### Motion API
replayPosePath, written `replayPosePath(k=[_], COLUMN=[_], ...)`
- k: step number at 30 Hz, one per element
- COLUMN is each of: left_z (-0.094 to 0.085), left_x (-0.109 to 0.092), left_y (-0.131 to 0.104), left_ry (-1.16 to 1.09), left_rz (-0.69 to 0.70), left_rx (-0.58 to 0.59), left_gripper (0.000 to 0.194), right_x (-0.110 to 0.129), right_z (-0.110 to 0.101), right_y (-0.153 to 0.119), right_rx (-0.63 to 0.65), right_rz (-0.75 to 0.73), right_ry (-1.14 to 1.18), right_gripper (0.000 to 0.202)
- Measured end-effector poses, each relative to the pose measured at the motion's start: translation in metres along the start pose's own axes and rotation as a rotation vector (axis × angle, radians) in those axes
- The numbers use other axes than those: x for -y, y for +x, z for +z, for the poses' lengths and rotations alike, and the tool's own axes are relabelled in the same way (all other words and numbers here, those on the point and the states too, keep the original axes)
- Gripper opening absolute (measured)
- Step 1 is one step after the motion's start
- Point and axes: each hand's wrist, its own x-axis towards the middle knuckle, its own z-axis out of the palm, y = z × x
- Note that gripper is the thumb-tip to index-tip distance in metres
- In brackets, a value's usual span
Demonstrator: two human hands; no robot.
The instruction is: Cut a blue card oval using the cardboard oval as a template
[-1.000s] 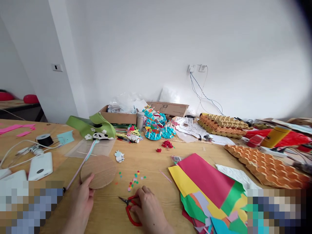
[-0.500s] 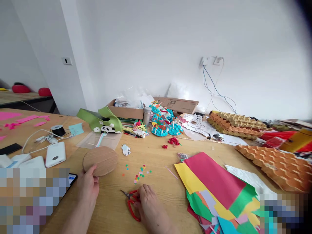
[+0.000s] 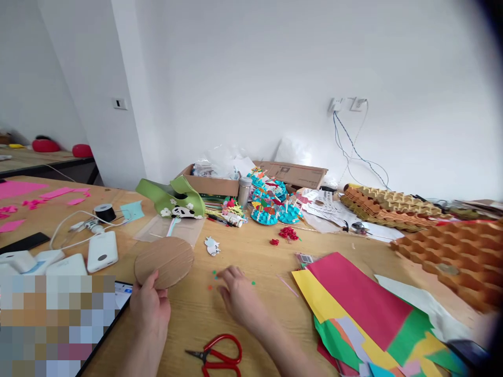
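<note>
My left hand (image 3: 150, 309) grips a round piece of corrugated cardboard (image 3: 171, 259) by its near edge, thumb on top, holding it above the table. Over the small coloured paper dots (image 3: 209, 287) is my right hand (image 3: 240, 296), its thumb apart from the bent fingers and nothing visible in it. The palm and fingers hide most of the dots; a few green and orange ones show around it. Red-handled scissors (image 3: 204, 356) lie on the table nearer to me, blades apart and pointing left.
Coloured paper sheets (image 3: 353, 293) lie at right, beside an orange egg tray (image 3: 451, 256). A white cow-like cutout (image 3: 212, 246), a green panda bag (image 3: 173, 199) and turquoise crafts (image 3: 267, 209) are farther back. White chargers and a power bank (image 3: 102, 251) sit at left.
My right hand has let go of the scissors, leaving them on the table, and has moved forward over the paper dots. My left hand still holds the cardboard disc. The view has shifted slightly left.
</note>
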Motion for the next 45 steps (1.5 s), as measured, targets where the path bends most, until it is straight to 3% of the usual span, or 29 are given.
replayPosePath(k=[4, 7, 12, 16, 19, 21, 26, 29, 32, 36, 40, 45], left_z=[0.0, 0.001, 0.0, -0.002, -0.003, -0.003, 0.002, 0.004, 0.005, 0.005, 0.006, 0.008], left_x=[0.0, 0.0, 0.005, 0.012, 0.015, 0.014, 0.011, 0.011, 0.013, 0.016, 0.016, 0.014], left_y=[-0.004, -0.007, -0.004, -0.001, 0.0, -0.001, -0.01, -0.013, -0.012, -0.007, -0.009, -0.015], left_ry=[0.014, 0.022, 0.022, 0.047, 0.059, 0.062, 0.119, 0.116, 0.053, 0.066, 0.097, 0.149], left_rz=[-0.047, -0.068, -0.104, -0.098, -0.105, -0.105, -0.105, -0.098, -0.13, -0.17, -0.198, -0.206], left_rx=[0.026, 0.032, 0.049, 0.107, 0.139, 0.159, 0.218, 0.225, 0.239, 0.232, 0.254, 0.3], left_gripper=[0.032, 0.031, 0.033, 0.039, 0.043, 0.044, 0.046, 0.036, 0.021, 0.015, 0.018, 0.016], right_x=[-0.017, -0.024, -0.041, -0.057, -0.052, -0.041, -0.004, 0.001, -0.016, -0.059, -0.094, -0.11], right_z=[0.009, 0.026, 0.04, 0.027, 0.014, 0.009, 0.017, 0.021, 0.011, -0.017, -0.04, -0.077], right_y=[0.068, 0.103, 0.133, 0.153, 0.16, 0.157, 0.125, 0.106, 0.097, 0.085, 0.07, 0.043], right_rx=[-0.03, 0.001, 0.053, 0.051, 0.013, 0.035, 0.254, 0.215, 0.135, 0.036, -0.043, -0.159], right_rz=[0.053, 0.047, 0.075, 0.128, 0.163, 0.175, 0.17, 0.208, 0.283, 0.428, 0.538, 0.547], right_ry=[-0.138, -0.172, -0.158, -0.057, 0.088, 0.23, 0.628, 0.811, 0.883, 0.845, 0.676, 0.361], right_gripper=[0.045, 0.058, 0.042, 0.035, 0.037, 0.039, 0.039, 0.054, 0.054, 0.053, 0.056, 0.084])
